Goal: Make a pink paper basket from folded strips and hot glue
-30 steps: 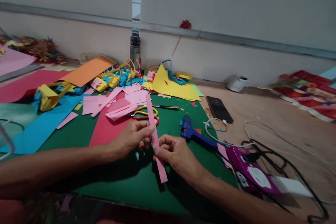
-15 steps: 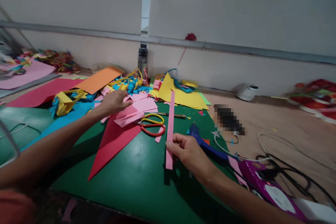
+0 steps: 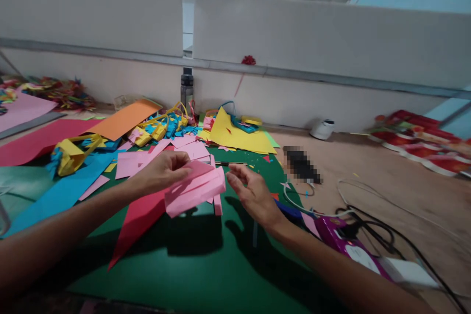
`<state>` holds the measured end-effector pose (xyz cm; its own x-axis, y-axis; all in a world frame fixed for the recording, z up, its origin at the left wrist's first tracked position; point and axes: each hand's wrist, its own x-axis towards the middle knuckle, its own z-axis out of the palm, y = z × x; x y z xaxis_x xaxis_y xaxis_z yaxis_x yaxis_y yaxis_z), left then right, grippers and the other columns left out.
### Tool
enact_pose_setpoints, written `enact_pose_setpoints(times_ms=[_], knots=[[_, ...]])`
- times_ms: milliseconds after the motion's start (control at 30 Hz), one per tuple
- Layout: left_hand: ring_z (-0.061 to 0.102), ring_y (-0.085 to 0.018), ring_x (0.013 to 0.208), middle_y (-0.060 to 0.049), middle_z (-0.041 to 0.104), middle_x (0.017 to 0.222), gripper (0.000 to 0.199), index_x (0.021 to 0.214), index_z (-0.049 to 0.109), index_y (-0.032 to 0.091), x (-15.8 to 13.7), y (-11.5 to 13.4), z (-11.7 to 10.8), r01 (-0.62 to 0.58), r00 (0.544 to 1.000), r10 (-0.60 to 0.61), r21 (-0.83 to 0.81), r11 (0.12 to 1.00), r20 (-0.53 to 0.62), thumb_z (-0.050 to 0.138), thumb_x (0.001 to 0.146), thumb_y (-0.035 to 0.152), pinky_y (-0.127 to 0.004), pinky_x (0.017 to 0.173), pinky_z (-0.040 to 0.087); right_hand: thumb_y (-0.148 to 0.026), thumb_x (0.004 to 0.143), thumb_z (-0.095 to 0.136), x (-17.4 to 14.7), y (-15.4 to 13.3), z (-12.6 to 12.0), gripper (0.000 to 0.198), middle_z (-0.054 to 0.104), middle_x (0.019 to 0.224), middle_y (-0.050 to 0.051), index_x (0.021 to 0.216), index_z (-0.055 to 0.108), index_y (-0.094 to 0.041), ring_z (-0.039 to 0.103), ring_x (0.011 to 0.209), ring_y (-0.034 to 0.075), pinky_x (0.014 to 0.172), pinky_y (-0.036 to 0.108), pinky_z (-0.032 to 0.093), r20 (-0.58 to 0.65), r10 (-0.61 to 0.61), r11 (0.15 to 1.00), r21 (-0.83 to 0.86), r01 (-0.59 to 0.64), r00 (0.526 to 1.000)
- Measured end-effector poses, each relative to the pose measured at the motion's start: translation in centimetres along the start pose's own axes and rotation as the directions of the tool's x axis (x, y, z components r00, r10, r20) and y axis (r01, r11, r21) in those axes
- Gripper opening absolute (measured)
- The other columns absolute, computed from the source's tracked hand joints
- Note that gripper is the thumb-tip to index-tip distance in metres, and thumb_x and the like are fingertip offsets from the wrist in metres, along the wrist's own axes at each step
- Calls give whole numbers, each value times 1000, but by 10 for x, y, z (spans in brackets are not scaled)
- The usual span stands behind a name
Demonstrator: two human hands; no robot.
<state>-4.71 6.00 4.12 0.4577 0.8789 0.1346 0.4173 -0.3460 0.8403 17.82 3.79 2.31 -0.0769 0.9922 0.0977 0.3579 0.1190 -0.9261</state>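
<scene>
My left hand (image 3: 167,171) is closed on a folded piece of pink paper (image 3: 196,189), gripping its upper left part above the green mat (image 3: 147,270). Just off the paper's right end is my right hand (image 3: 253,194), fingers apart and holding nothing. A pink paper strip (image 3: 218,205) lies on the mat, partly hidden behind the folded piece. Under and left of it is a red sheet (image 3: 136,225). The blue glue gun (image 3: 289,210) is mostly covered by my right hand. The scissors cannot be seen behind the pink paper.
At the left lie a blue sheet (image 3: 66,211) and a small yellow paper basket (image 3: 73,154). Farther back are an orange sheet (image 3: 125,117), a yellow sheet (image 3: 239,135) and a dark bottle (image 3: 187,91). A purple device (image 3: 342,235) with cables sits at the right.
My right hand has let go of the pink strip, which now lies on the mat. My left hand has brought the folded pink paper from the pile toward the middle.
</scene>
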Motion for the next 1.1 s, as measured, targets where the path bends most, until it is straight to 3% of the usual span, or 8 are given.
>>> enact_pose_setpoints(times_ms=[133,233,300,467,600,800,1000,1100], knots=[[36,-7,52,5,41,58,21,64,47,16,-11,4,26,41,999,-39,-182,982,11,56,72,32,-18,46,27,-51,79,53,-15,-5,2,38,55,58,-1,77,62,-15,50,52,11,50,24,40,114,39,993,105,-52,993],[41,-8,54,3,48,62,20,69,52,15,-15,7,41,141,990,-131,-273,951,55,60,69,33,-17,45,30,-30,71,63,-26,-7,5,20,52,57,-4,82,63,-14,43,48,7,46,21,33,174,107,982,134,-131,979],[45,-9,54,1,54,67,21,79,58,14,-16,10,48,230,972,-202,-302,925,122,62,68,32,-17,45,32,-20,69,60,-32,-7,5,21,51,57,-5,88,62,-14,43,48,7,45,20,32,169,121,989,65,-134,978],[35,-7,42,4,48,51,21,83,68,13,-20,8,59,335,916,-247,-265,904,315,62,71,30,-18,40,24,-16,72,55,-44,-2,2,24,55,61,-4,95,60,-17,46,55,10,53,22,35,175,-42,968,-237,83,984],[32,-6,44,4,46,52,23,87,69,14,-24,2,64,312,893,-179,-281,907,413,59,75,31,-18,41,21,-17,76,51,-55,-2,3,22,60,71,0,97,60,-17,50,62,12,60,25,36,204,-125,889,-411,200,971],[33,-7,46,4,48,54,23,89,68,15,-26,3,62,314,895,-187,-276,908,404,58,77,31,-16,42,23,-14,78,49,-57,-2,5,32,63,74,0,109,56,-17,55,63,13,61,24,38,248,-118,902,-378,208,961],[28,-6,42,5,39,51,23,78,64,13,-27,9,57,365,837,-216,-220,905,503,54,80,34,-17,38,18,-16,80,50,-59,0,2,34,65,77,2,113,53,-18,60,68,16,63,26,40,280,-170,865,-417,279,945],[32,-7,40,5,41,48,29,73,63,14,-27,8,56,380,817,-230,-194,904,529,53,80,40,-18,38,21,-18,81,50,-63,2,3,35,67,80,5,116,52,-17,61,69,17,61,27,41,306,-212,830,-444,337,928]])
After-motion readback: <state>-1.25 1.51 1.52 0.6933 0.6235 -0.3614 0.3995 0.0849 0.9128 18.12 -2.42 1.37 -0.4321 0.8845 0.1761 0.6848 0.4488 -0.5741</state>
